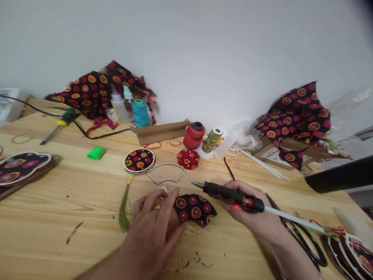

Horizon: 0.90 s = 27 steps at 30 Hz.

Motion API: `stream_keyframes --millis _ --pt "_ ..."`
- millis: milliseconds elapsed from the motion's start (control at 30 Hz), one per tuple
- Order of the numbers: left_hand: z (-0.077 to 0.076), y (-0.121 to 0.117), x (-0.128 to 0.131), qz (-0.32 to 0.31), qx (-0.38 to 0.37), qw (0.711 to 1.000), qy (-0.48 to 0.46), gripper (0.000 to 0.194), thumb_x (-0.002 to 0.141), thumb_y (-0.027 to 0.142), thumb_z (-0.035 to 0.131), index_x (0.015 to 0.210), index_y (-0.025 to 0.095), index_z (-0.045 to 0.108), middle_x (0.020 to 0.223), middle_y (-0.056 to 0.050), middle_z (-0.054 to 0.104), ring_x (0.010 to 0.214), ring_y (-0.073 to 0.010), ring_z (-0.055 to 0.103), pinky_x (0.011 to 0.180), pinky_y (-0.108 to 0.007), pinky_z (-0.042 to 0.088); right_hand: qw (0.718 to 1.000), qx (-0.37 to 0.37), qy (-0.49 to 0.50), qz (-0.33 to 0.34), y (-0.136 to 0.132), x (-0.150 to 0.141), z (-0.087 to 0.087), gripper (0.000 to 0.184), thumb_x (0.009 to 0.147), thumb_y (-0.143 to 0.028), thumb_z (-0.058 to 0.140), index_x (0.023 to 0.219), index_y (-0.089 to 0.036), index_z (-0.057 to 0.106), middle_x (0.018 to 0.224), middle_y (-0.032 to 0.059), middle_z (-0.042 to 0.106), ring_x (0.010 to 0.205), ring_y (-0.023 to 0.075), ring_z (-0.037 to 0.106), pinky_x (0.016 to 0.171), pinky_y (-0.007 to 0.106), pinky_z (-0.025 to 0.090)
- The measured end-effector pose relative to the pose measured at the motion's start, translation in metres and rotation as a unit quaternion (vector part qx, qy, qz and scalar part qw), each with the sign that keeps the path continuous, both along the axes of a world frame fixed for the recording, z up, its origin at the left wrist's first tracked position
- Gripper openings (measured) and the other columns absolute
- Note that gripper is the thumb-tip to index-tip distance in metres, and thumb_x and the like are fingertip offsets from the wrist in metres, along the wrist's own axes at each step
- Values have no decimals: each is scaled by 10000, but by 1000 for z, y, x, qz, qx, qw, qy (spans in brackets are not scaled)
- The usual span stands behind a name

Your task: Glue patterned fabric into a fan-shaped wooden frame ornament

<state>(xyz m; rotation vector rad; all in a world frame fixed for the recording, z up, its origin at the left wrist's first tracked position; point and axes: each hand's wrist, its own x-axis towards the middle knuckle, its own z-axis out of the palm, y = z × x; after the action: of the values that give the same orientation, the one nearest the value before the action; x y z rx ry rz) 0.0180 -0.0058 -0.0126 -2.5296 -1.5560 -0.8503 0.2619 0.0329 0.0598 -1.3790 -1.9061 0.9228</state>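
My left hand (155,223) rests on the table, its thumb and index finger bracketing the left end of a fan-shaped fabric piece (196,210). That piece is black with orange and magenta circles and lies flat. My right hand (247,210) is wrapped round a black hot glue gun (233,196), pen-shaped, with a red light glowing and a white glue stick (294,218) running out of its rear. The glue gun's metal tip points left, just above the far edge of the fabric piece. Beyond my left hand lies a thin fan-shaped wooden frame (166,165).
A round fabric-covered disc (140,160) and a red scalloped piece (188,158) lie farther back. Thread spools (194,134) stand near a cardboard strip (163,132). Black-handled scissors (303,237) lie under my right forearm. A screwdriver (60,124) and green cap (95,153) are left.
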Motion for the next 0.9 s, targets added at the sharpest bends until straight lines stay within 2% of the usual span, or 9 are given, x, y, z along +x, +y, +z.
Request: stream_keyframes --millis 100,200,300,400,533,633,700,767,900 --pt "0 -1 -1 -3 3 1000 7 624 810 282 636 1336 73 375 1075 -144 693 1084 -326 500 899 -464 340 1000 -11 12 18 3 13 -3 108 739 -217 629 846 -204 629 722 -9 647 599 137 588 518 224 484" --pt "-1 -1 -2 1 -1 1000 3 619 809 261 631 1344 92 368 1085 -131 692 1093 -321 504 911 -459 339 998 -25 46 40 4 29 -10 183 764 -239 658 946 -217 667 905 35 704 775 183 659 669 274 548" --pt "-2 -2 -2 7 -15 1000 -1 628 816 256 622 1366 123 350 1106 -114 689 1115 -318 502 931 -457 340 992 -51 101 53 4 35 -16 184 764 -293 694 930 -216 711 979 67 724 881 227 682 771 341 567" --pt "-4 -3 -2 13 -24 1000 -6 629 827 257 610 1380 137 337 1121 -110 687 1130 -317 499 939 -465 345 983 -83 159 48 0 29 -16 222 760 -318 702 957 -218 728 980 85 737 886 247 696 754 367 578" --pt "-6 -2 -2 14 -19 1000 -16 618 823 274 614 1372 144 360 1107 -113 692 1125 -317 514 924 -467 372 976 -107 184 49 -2 17 -15 259 771 -310 698 1017 -231 717 936 82 752 896 257 702 742 361 573" --pt "-6 -4 -2 15 -10 999 -27 607 817 290 620 1362 160 387 1105 -110 693 1118 -310 529 913 -449 399 977 -90 192 11 0 18 -15 255 767 -347 699 983 -212 719 892 85 742 803 246 693 631 322 558" --pt "0 -6 -2 11 0 999 -33 596 828 295 593 1370 166 382 1127 -113 685 1123 -305 527 911 -439 410 977 -72 202 -20 2 22 -17 236 770 -388 690 907 -197 719 847 83 721 740 230 663 604 316 535" --pt "13 -6 -4 9 12 999 -38 592 846 317 553 1388 170 363 1150 -117 672 1138 -307 514 917 -439 413 969 -59 237 -38 3 27 -20 228 776 -410 680 868 -203 706 844 75 694 787 234 641 693 345 530" --pt "52 20 -18 19 55 998 -12 519 880 323 524 1361 178 393 1216 -139 627 1176 -316 485 955 -467 397 943 -41 330 -28 4 26 -23 188 791 -362 663 923 -229 671 943 69 639 973 266 599 902 419 478"
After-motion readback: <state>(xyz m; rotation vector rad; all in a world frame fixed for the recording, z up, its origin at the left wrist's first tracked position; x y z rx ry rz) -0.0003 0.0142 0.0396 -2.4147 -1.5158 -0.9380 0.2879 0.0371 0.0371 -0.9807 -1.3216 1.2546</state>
